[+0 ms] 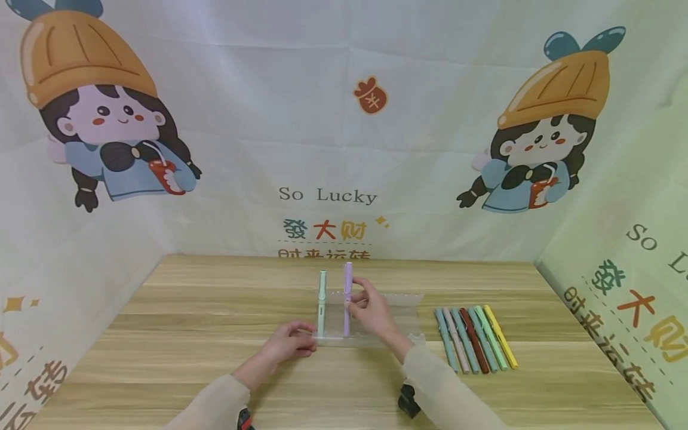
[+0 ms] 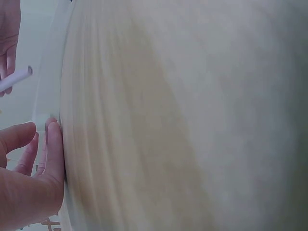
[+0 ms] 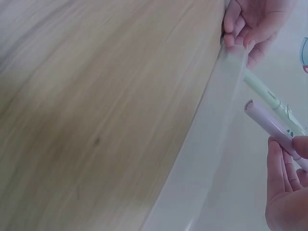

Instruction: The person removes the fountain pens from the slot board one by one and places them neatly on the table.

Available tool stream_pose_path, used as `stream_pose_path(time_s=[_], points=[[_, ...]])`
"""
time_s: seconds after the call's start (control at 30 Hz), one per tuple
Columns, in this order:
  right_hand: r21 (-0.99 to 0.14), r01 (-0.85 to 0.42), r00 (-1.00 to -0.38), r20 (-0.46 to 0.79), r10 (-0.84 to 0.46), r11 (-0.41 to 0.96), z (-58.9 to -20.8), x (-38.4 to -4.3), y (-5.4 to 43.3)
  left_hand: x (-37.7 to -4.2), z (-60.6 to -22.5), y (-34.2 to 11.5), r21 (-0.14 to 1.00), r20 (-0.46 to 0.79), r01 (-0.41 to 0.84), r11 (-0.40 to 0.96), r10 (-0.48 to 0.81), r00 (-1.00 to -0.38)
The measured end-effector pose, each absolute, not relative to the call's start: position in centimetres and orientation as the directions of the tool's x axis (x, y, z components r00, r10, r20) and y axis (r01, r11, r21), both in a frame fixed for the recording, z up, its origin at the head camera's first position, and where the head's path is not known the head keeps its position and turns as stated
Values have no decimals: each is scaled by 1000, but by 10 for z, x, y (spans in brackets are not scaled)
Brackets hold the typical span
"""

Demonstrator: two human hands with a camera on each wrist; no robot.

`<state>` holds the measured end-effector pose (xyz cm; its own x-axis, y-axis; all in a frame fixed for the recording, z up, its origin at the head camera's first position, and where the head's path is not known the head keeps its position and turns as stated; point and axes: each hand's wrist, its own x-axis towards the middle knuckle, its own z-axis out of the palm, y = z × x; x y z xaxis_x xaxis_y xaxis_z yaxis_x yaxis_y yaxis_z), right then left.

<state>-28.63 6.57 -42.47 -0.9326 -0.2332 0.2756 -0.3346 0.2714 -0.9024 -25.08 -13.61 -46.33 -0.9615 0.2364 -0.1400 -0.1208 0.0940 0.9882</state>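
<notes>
A clear plastic pen holder (image 1: pixel 371 341) lies in the middle of the wooden table. At its left end stands a mint-green pen (image 1: pixel 322 304). My left hand (image 1: pixel 290 343) rests against the holder's left end; in the left wrist view its thumb stays apart from the fingers (image 2: pixel 55 149). With thumb and fingers, my right hand (image 1: pixel 374 312) pinches a light purple pen (image 1: pixel 348 275) upright over the holder, right of the mint pen. In the right wrist view the purple pen's end (image 3: pixel 257 113) shows above the holder's surface; whether it touches is unclear.
Several capped pens lie side by side at the right on the table (image 1: pixel 215 298): blue-grey, pinkish, dark red (image 1: pixel 474 340), green and yellow (image 1: pixel 501 335). A printed cloth (image 1: pixel 258 119) hangs behind the table and along its sides.
</notes>
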Motion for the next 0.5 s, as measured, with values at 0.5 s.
stream_pose_path(time_s=[0.5], points=[[-863,-344,-936,285,-206,370,-418,-285,106,-249,-460,-135,987,-149,-131,92,234,-961]])
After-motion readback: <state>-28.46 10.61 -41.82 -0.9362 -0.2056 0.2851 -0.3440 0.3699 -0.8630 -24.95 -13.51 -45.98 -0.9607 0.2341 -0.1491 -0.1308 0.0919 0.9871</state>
